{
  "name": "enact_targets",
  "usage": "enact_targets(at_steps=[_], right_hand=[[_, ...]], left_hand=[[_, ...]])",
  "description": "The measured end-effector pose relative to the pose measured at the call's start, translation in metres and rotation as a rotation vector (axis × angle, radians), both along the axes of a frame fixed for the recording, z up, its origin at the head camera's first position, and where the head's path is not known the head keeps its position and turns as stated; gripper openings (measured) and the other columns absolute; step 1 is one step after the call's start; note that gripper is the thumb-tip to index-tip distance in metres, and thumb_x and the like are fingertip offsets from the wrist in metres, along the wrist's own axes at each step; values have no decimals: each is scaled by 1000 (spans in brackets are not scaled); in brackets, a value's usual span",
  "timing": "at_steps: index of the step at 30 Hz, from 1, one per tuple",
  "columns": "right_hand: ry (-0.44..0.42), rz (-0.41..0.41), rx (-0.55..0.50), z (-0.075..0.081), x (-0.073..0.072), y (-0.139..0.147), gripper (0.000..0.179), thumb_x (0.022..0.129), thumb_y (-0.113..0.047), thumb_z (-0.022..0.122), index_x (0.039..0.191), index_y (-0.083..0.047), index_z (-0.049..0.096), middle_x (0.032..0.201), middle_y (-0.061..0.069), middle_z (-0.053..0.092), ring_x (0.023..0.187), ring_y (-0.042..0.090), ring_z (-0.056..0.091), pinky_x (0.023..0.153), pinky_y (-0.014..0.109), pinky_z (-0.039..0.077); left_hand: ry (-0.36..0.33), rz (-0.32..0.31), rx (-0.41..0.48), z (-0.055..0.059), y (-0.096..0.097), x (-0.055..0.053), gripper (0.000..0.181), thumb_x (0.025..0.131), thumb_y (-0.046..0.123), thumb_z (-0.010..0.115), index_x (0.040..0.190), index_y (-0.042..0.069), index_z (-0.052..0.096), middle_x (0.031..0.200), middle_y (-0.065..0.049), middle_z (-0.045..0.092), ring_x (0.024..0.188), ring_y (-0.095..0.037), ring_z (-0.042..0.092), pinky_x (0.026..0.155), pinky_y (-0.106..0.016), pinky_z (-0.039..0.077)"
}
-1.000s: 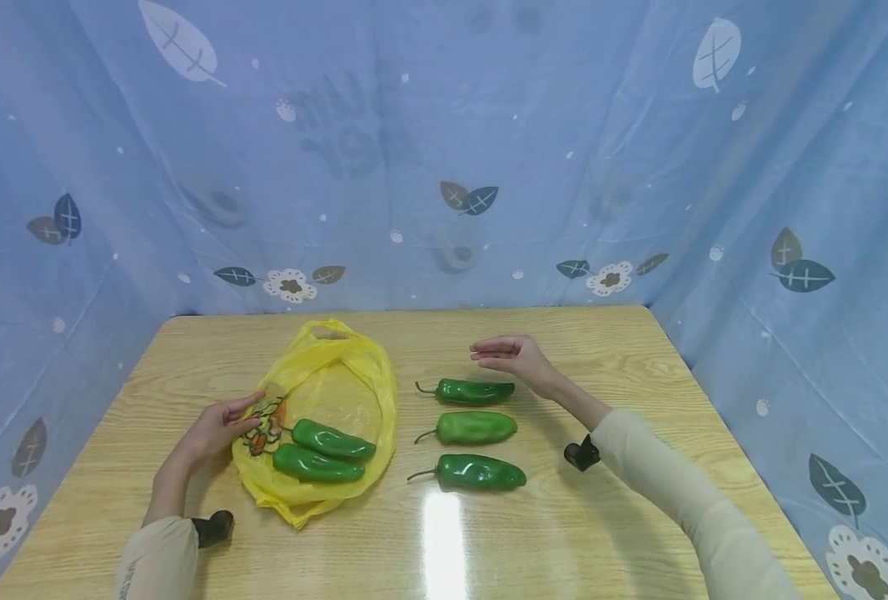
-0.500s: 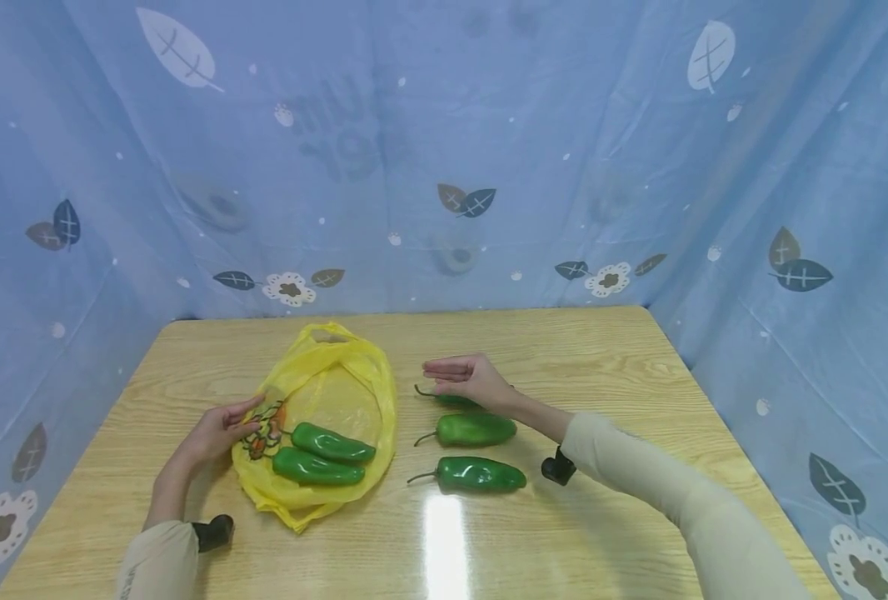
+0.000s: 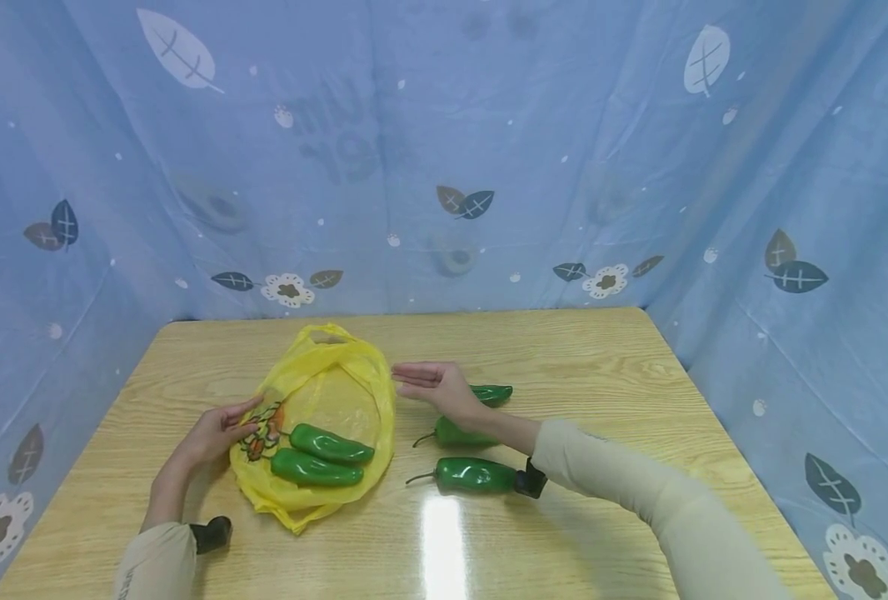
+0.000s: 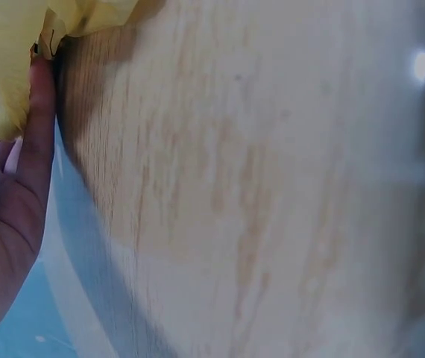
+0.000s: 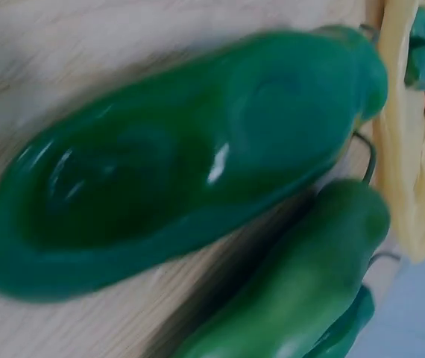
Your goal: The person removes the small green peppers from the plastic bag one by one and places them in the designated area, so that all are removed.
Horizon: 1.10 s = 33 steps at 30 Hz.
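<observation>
Two glossy, long green peppers lie inside an open, crumpled yellow plastic bag; three more green peppers rest in a row alongside.

Place: a small curtained-off booth, as I see it; whether it stands in a home or a lab I cannot tell.
Curtain: pale-blue fabric printed with leaves and white flowers hangs along the back and both sides.
Tabletop: a light-brown, wood-grained board sits inside it.
Glare: a white, straight-edged light reflection shows me its glossy finish.
</observation>
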State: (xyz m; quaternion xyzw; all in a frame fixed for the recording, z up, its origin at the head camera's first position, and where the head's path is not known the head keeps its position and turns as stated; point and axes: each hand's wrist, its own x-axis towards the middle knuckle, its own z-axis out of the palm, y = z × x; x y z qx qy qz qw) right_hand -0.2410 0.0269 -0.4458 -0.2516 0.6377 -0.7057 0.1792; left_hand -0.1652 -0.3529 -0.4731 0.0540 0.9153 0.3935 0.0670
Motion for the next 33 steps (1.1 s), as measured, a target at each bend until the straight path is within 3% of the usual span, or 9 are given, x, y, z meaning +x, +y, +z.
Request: enact_targets(at_steps=[3,10,18,28,33], right_hand=[[-5,-38,-3,1,6,-9,39,89,3,64,127,11,56,129,31,53,119,36,55,93,31,50],[-41,-123,-19,0,22,-33,36,88,4,66,123,11,59,124,32,56,115,34,59,89,31,52],[-87,-136,9,-3,43,-58,35,87,3,67,121,11,61,122,29,58,113,33,60,89,28,52],[-133,-197,27,-22,86,-81,38,85,2,70,121,10,60,125,23,60,116,29,59,91,25,49],[-109,-237,58,-30,98,-88,45,83,2,72,125,9,57,129,20,58,121,26,55,97,26,45]], left_hand=[[10,-11,-6,0,-1,0,50,95,6,58,139,-10,41,140,-31,39,123,-49,43,92,-50,46],[-1,-6,0,0,-1,0,50,96,8,58,139,-9,41,141,-29,38,124,-46,43,91,-46,49],[-10,2,13,-1,0,0,50,96,9,58,140,-8,40,142,-29,37,127,-50,37,96,-53,42],[-26,7,16,-2,0,0,52,97,11,58,142,-6,39,143,-28,36,128,-50,36,96,-53,42],[-28,15,19,0,0,1,51,97,10,57,142,-7,39,144,-28,36,128,-52,34,98,-55,40]])
